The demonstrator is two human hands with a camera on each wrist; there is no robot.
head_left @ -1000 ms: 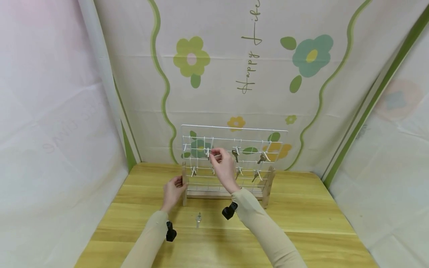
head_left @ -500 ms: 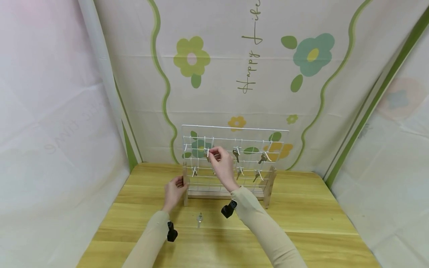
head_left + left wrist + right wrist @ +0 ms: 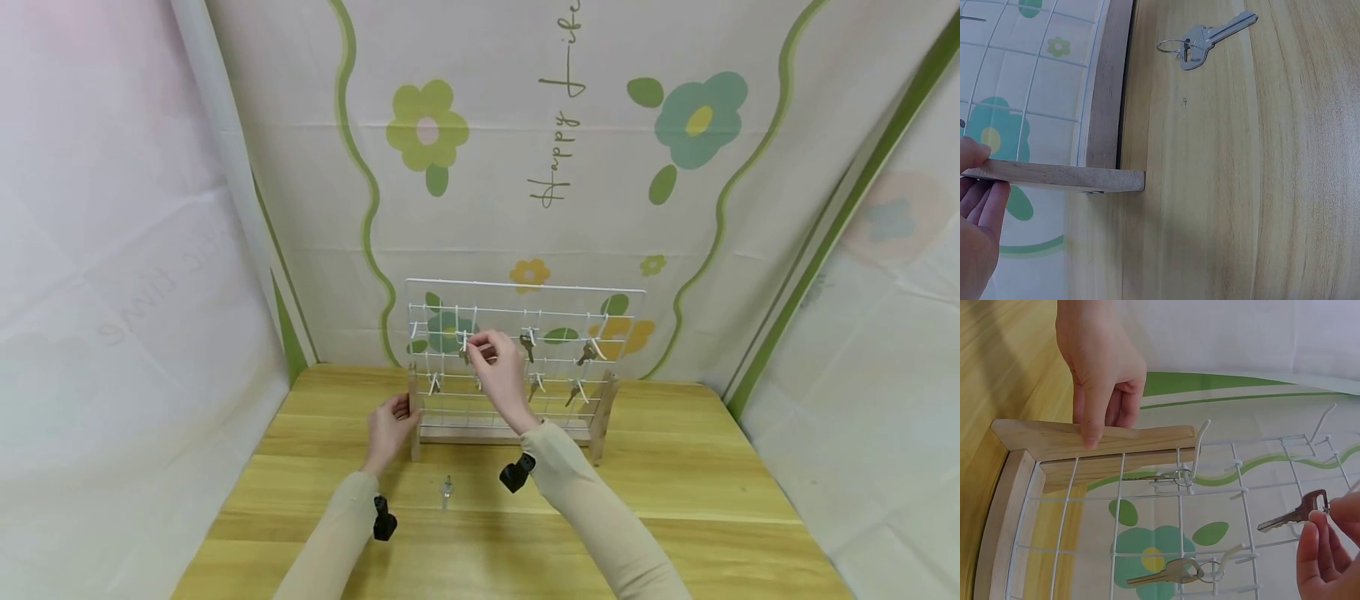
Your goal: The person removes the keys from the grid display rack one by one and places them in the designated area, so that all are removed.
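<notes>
A white wire grid rack [image 3: 525,287] stands in a wooden base, with several keys hanging from its hooks. My left hand [image 3: 388,429] grips the rack's left wooden upright [image 3: 1066,176], thumb on one side and fingers on the other. At an upper-left hook, my right hand [image 3: 498,375] pinches a silver key [image 3: 1294,514] at its bow end; its blade points away from the fingers. The fingers partly hide its ring. Two other keys hang on lower hooks in the right wrist view, one flat key [image 3: 1169,573] and one seen edge-on [image 3: 1150,479].
A loose key [image 3: 1200,47] with a ring lies on the wooden table [image 3: 300,517] in front of the rack. A bare hook [image 3: 1322,422] sticks out at the rack's upper left corner. Patterned cloth [image 3: 495,167] hangs behind and at both sides.
</notes>
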